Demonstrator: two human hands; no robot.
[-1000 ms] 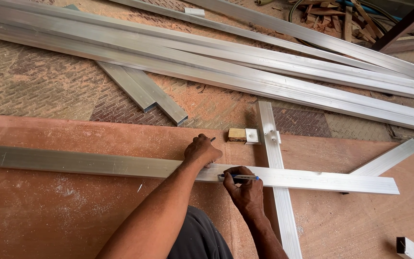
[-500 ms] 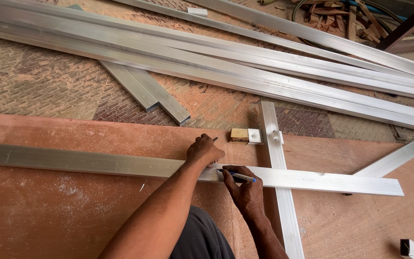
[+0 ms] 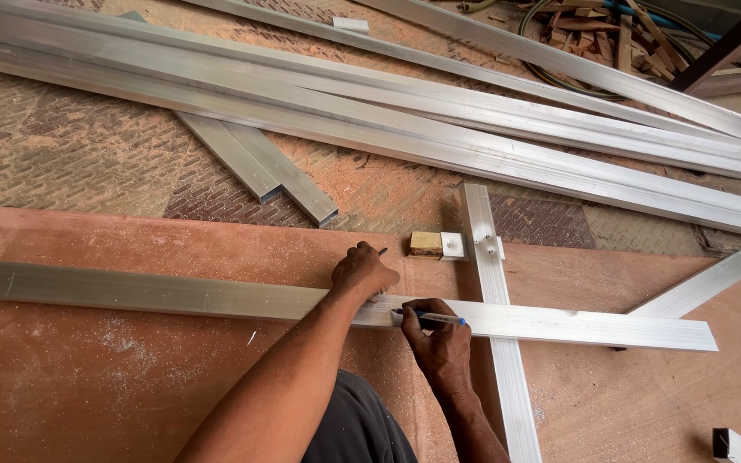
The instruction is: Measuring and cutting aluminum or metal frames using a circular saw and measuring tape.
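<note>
A long aluminium bar [image 3: 147,295] lies flat across the reddish board [image 3: 87,386], from the left edge to the right. My left hand [image 3: 362,273] presses down on the bar near its middle, fingers curled; a small dark tip sticks out above the knuckles. Just to its right, my right hand [image 3: 441,347] holds a blue pen [image 3: 429,319] with its tip on the bar's top face. An upright aluminium strip [image 3: 495,326] crosses under the bar right beside the pen.
A small wooden block [image 3: 426,244] with a white bracket sits against the strip. Several long aluminium profiles [image 3: 473,137] lie on the patterned metal floor beyond the board, with two short pieces [image 3: 259,167]. Another angled bar [image 3: 696,287] lies at right. Wood scraps [image 3: 611,26] are piled far back.
</note>
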